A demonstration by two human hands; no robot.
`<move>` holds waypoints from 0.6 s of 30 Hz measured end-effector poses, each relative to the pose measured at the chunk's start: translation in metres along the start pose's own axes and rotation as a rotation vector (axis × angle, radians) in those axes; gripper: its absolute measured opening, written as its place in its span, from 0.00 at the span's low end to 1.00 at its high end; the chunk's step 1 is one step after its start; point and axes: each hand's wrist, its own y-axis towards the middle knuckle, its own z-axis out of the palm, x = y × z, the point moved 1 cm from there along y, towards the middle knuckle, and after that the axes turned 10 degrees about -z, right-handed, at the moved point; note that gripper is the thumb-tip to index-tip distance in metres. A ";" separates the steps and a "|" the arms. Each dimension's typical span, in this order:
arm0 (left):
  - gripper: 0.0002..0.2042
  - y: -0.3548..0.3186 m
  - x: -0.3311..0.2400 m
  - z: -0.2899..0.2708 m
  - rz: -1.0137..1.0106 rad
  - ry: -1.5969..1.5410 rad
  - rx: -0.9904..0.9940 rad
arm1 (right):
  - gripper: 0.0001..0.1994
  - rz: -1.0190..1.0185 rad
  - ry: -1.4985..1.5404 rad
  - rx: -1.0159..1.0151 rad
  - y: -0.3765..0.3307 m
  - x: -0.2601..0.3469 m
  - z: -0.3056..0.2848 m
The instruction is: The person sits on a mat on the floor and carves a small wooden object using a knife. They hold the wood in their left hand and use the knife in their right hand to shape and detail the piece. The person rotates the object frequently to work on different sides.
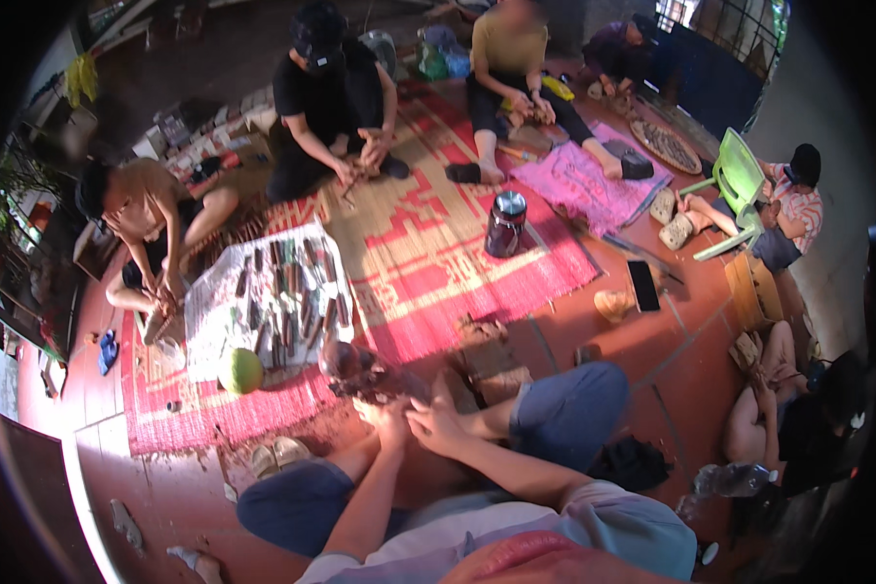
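Observation:
Low in the middle, between my crossed legs, I hold a dark reddish-brown wooden carving (378, 376) with a rounded knob at its far left end. My left hand (387, 420) is closed around its near side. The fingers of my right hand (440, 424) are bent against its right end; whether they also hide a small tool, I cannot tell. Beyond the carving, many wood-handled carving tools (287, 304) lie in rows on a white cloth (209, 331). A brown wood block (490, 362) lies on the floor just past my right hand.
A green round fruit (240, 371) sits at the cloth's near edge. On the red patterned mat (409, 234) stands a dark lidded jar (507, 226). A black phone (642, 285) lies at right, and a plastic bottle (733, 479) near my right side. Several people sit around, some with wood pieces.

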 end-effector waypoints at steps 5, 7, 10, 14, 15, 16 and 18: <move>0.12 -0.023 -0.002 0.007 0.097 0.011 -0.115 | 0.12 -0.070 -0.049 -0.010 -0.017 -0.019 0.012; 0.11 -0.016 -0.009 0.000 0.076 0.033 -0.060 | 0.13 0.045 -0.026 0.149 -0.003 -0.003 -0.002; 0.10 -0.010 -0.019 0.001 0.101 0.107 -0.148 | 0.12 -0.017 0.063 -0.035 -0.001 -0.014 0.006; 0.11 -0.014 -0.003 0.006 0.103 0.026 -0.131 | 0.12 -0.142 -0.114 0.036 -0.008 -0.009 -0.002; 0.11 -0.016 -0.001 0.004 0.088 0.038 -0.121 | 0.11 -0.085 -0.191 0.130 0.001 0.007 -0.012; 0.11 -0.011 -0.007 0.001 0.080 0.065 -0.135 | 0.11 -0.102 -0.165 0.063 0.003 0.002 -0.009; 0.12 -0.006 -0.015 -0.001 0.067 0.110 -0.177 | 0.13 -0.131 -0.122 -0.077 0.004 -0.009 -0.003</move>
